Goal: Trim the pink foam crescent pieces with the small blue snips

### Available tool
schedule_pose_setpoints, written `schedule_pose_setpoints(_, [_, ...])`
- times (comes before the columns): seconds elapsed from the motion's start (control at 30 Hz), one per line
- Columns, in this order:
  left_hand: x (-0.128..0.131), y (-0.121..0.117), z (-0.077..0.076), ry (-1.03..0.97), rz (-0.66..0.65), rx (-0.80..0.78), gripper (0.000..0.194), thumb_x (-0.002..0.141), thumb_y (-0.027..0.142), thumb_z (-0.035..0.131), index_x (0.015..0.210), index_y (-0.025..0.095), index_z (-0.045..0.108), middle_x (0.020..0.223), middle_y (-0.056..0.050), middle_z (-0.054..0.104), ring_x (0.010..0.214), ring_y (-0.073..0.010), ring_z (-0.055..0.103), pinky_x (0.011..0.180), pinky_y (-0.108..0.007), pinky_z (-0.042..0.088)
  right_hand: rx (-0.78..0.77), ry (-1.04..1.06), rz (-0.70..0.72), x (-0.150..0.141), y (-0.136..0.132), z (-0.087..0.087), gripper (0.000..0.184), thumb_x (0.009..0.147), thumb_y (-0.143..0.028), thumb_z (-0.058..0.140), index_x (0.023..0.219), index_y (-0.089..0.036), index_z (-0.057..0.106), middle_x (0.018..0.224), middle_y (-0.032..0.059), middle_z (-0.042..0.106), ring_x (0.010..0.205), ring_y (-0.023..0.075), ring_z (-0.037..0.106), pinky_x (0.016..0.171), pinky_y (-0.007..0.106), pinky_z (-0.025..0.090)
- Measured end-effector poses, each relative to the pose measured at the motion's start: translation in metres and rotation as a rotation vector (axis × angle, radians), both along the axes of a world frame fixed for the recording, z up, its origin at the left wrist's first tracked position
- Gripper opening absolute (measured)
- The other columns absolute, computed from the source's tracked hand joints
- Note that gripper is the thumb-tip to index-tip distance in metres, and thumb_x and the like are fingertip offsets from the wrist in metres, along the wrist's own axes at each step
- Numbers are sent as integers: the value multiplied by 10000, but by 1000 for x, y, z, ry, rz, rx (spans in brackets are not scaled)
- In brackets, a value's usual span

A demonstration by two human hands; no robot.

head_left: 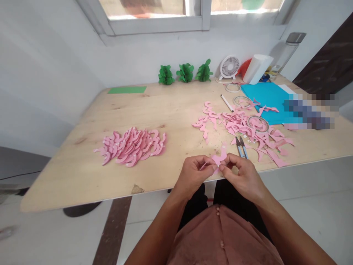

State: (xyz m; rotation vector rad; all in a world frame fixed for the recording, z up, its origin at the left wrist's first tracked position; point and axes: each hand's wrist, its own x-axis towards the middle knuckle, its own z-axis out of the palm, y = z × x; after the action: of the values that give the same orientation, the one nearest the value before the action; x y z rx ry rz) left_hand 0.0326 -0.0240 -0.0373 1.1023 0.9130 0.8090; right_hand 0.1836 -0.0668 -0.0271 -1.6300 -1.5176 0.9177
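Observation:
Near the table's front edge, my left hand (197, 171) and my right hand (238, 171) pinch a curved pink paper cutout (220, 157) between thumbs and fingers. The fingertips almost meet and hide its lower part. Beyond my right hand lie small thread snips (241, 147), blades pointing away from me. A heap of folded, curved pink paper pieces (134, 145) sits to the left, apart from my hands. Some wavy pink cutouts (206, 117) lie just beyond the piece I hold.
Pink paper scraps (248, 127) cover the right side, with tape rolls (258, 124) and a marker (227, 103) among them. Blue sheets (268, 97) lie behind. Along the wall stand green paper figures (185, 73), a white fan (230, 67) and a bottle (288, 55). A green strip (127, 89) lies back left.

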Motion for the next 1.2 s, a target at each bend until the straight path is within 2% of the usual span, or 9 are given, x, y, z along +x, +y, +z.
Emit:
schedule_pose_setpoints(0.17, [-2,-1,-2,-15,-38,-39,133,688,259,662,635,138,670,601,0,556,558,-97,435,530,-215,353,-24,73,3,1,0,-3,167,797,-258,525,646,-204,479,602,-35,480,585,124,451,556,244,342])
schedule_pose_setpoints(0.37, [-1,-1,-2,1,-25,-33,126,656,243,689,597,141,645,563,19,521,543,-88,410,518,-212,324,-47,83,36,2,0,-5,154,807,-259,525,666,-199,510,613,-36,482,589,123,446,569,247,345])
schedule_pose_setpoints(0.63, [-2,-3,-2,-9,-54,-35,146,684,272,663,626,143,629,566,22,509,529,-87,398,520,-218,308,-34,98,34,2,-1,-7,159,807,-252,520,659,-199,501,613,-32,477,589,123,443,555,242,353])
schedule_pose_setpoints(0.8, [0,-3,-2,-21,-22,-23,149,650,241,686,571,148,600,545,34,505,532,-83,402,534,-218,304,-45,100,42,1,-2,-8,152,806,-251,522,663,-197,514,613,-32,483,584,123,445,552,243,344])
schedule_pose_setpoints(1.2, [0,-5,-1,-4,-2,-71,134,644,220,674,561,143,603,517,40,502,505,-77,397,520,-219,296,-73,268,71,1,-5,-7,178,848,-282,488,705,-188,533,689,-7,524,660,143,471,626,261,380])
